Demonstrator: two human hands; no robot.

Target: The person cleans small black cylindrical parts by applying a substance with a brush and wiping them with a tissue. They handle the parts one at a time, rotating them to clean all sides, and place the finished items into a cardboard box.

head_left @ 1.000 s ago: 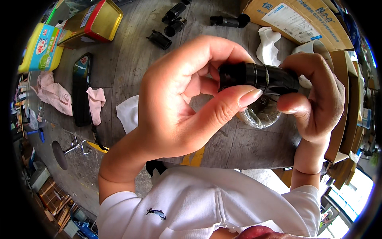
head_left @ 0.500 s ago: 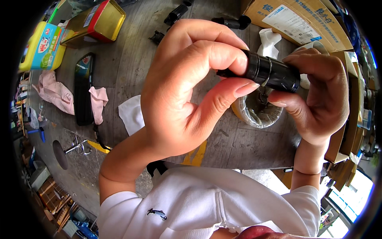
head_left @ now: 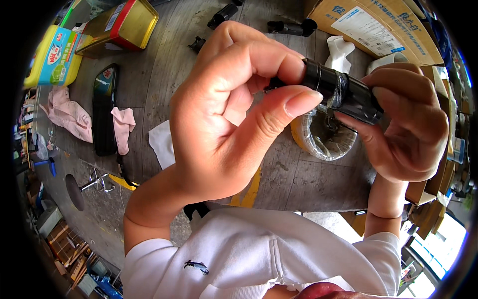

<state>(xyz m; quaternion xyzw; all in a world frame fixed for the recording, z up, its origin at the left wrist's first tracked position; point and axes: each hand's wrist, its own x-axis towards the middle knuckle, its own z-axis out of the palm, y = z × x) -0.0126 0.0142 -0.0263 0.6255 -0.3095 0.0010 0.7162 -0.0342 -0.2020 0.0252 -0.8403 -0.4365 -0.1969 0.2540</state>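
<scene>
A black ridged cylinder (head_left: 323,79), shaped like a small flashlight body, is held crosswise above the table between my two hands. My left hand (head_left: 219,119) pinches its left end between thumb and bent fingers. My right hand (head_left: 406,122) is closed round its right end, thumb below and curled fingers above. A dark, glossy, uneven band shows round its middle, between the two grips; I cannot tell whether it is thread, grease or film. Below it stands a round container (head_left: 318,149) lined with clear plastic, partly hidden by my right hand.
Similar black parts (head_left: 293,28) lie at the far side. A cardboard box (head_left: 373,32) and white tissue (head_left: 339,52) are far right. At left are a gold-red tin (head_left: 129,25), a yellow container (head_left: 56,57), a black slab-like device (head_left: 105,109), pink cloths (head_left: 69,114) and a white cloth (head_left: 160,142).
My right hand has shifted slightly right and turned, its fingers curling further over the cylinder. The middle band looks wider and darker than the earlier thin ring. My left hand has moved slightly left.
</scene>
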